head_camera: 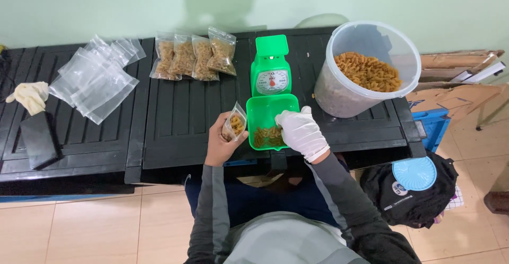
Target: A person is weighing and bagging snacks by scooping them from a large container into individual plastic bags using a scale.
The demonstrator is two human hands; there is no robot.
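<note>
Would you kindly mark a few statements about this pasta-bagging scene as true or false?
1. The left hand holds a small clear bag. True.
2. The right hand is bare. False: it wears a white glove.
3. The green tray holds pasta. True.
4. The filled bags number six. False: four lie in a row.
5. The large tub is empty. False: it holds pasta.
</note>
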